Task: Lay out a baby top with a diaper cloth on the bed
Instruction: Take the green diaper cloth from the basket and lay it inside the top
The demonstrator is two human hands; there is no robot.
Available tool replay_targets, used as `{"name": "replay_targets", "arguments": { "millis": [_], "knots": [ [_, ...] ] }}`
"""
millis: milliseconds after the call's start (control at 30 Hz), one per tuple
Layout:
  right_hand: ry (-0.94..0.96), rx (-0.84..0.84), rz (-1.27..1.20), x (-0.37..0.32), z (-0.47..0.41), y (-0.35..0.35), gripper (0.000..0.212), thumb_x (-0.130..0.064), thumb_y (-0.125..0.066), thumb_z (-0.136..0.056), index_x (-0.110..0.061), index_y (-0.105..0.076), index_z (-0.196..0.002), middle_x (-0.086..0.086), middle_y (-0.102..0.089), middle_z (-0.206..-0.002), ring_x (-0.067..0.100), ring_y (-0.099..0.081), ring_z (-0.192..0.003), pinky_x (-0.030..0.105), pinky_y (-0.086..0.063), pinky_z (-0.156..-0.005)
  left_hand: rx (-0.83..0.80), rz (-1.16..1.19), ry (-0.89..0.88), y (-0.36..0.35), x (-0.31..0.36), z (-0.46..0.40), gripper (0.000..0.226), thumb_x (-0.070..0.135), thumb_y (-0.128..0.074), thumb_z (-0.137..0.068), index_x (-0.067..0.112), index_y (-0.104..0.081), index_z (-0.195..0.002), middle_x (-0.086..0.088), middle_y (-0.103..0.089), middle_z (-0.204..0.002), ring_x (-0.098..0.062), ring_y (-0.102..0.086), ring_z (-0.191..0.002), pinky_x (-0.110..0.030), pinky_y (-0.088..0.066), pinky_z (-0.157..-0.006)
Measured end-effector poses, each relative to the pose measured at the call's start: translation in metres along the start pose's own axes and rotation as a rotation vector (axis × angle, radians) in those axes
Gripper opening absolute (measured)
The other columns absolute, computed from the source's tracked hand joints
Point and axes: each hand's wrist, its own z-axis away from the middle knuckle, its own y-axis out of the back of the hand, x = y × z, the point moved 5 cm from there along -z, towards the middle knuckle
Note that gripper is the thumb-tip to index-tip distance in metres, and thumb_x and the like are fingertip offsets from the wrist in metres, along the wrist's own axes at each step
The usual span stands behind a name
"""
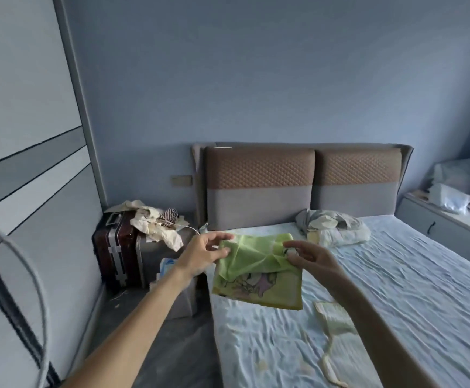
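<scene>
Fabric like this thin lime-green baby top (256, 271) is light and limp; your left hand (204, 252) and right hand (308, 256) pinch its upper corners above the pale-blue sheeted bed (396, 289). Hold corners, not middle.

no readable text, cartoon print on green cloth (256, 278) carries no legible words

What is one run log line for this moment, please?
left hand: pinches green cloth | right hand: pinches same cloth | cloth: held above bed, not flat | pale garment: on bed
</scene>
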Motion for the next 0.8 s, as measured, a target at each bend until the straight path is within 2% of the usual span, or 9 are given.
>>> {"name": "replay_targets", "arguments": {
  "millis": [100,200,300,400,500,633,733,800],
  "knots": [
    [-0.068,0.090,-0.025,0.031,-0.023,0.030,0.018,-0.009,-0.063,-0.088,-0.018,-0.069,-0.103,0.004,-0.057,-0.086,0.013,-0.058,-0.079,0.012,-0.048,-0.068,-0.114,-0.018,-0.019,-0.030,-0.011,-0.064,0.029,-0.005,-0.061,-0.086,0.009,-0.065,-0.112,0.004,-0.067,-0.093,-0.001,-0.061,-0.070,-0.013,-0.051,-0.065],
    [-0.122,0.208,-0.033,0.066,-0.040,0.058,0.019,-0.010,-0.064,-0.088,-0.014,-0.069,-0.106,0.005,-0.056,-0.089,0.015,-0.056,-0.082,0.014,-0.046,-0.070,-0.230,-0.004,-0.026,-0.064,-0.024,-0.131,0.028,-0.004,-0.062,-0.085,0.010,-0.066,-0.109,-0.002,-0.066,-0.100,-0.007,-0.062,-0.076,-0.011,-0.052,-0.066],
    [-0.179,0.345,-0.038,0.102,-0.057,0.082,0.019,-0.011,-0.065,-0.087,-0.015,-0.069,-0.105,0.006,-0.057,-0.091,0.017,-0.054,-0.086,0.026,-0.043,-0.079,-0.368,0.044,-0.029,-0.104,-0.040,-0.193,0.027,-0.002,-0.062,-0.086,0.018,-0.067,-0.103,-0.002,-0.068,-0.099,0.002,-0.064,-0.069,-0.011,-0.052,-0.063],
    [-0.255,0.526,-0.057,0.131,-0.062,0.104,0.024,-0.011,-0.065,-0.087,-0.011,-0.068,-0.110,0.007,-0.059,-0.094,0.017,-0.054,-0.091,0.032,-0.043,-0.083,-0.533,0.053,-0.040,-0.151,-0.054,-0.247,0.028,-0.002,-0.062,-0.087,0.014,-0.065,-0.110,-0.003,-0.067,-0.101,-0.003,-0.063,-0.074,-0.012,-0.054,-0.066],
    [-0.324,0.678,-0.054,0.154,-0.057,0.120,0.026,-0.007,-0.063,-0.087,-0.005,-0.065,-0.113,0.003,-0.059,-0.092,0.016,-0.054,-0.089,0.026,-0.045,-0.078,-0.709,0.054,-0.028,-0.199,-0.068,-0.287,0.029,0.000,-0.063,-0.086,0.015,-0.065,-0.111,-0.006,-0.065,-0.105,-0.014,-0.061,-0.084,-0.015,-0.053,-0.069],
    [-0.432,0.887,-0.023,0.186,-0.030,0.133,0.030,-0.002,-0.063,-0.086,0.000,-0.063,-0.116,0.009,-0.059,-0.090,0.009,-0.056,-0.076,0.010,-0.047,-0.068,-0.920,0.041,-0.010,-0.270,-0.085,-0.304,0.031,-0.002,-0.060,-0.087,0.014,-0.062,-0.113,-0.009,-0.063,-0.108,-0.017,-0.060,-0.087,-0.014,-0.053,-0.065],
    [-0.520,1.005,0.006,0.218,-0.008,0.142,0.028,-0.005,-0.066,-0.085,-0.005,-0.065,-0.113,0.011,-0.060,-0.090,0.008,-0.057,-0.075,0.010,-0.048,-0.068,-1.012,0.012,0.031,-0.319,-0.111,-0.302,0.036,-0.005,-0.057,-0.088,0.011,-0.060,-0.120,-0.009,-0.061,-0.111,-0.022,-0.059,-0.097,-0.014,-0.053,-0.067],
    [-0.564,1.049,0.017,0.251,0.004,0.144,0.026,-0.005,-0.067,-0.084,-0.009,-0.067,-0.110,0.010,-0.062,-0.090,0.012,-0.057,-0.079,0.011,-0.049,-0.068,-1.029,-0.026,0.060,-0.345,-0.138,-0.299,0.037,-0.004,-0.057,-0.089,0.010,-0.060,-0.122,-0.005,-0.060,-0.113,-0.019,-0.060,-0.094,-0.013,-0.053,-0.067]
  ]
}}
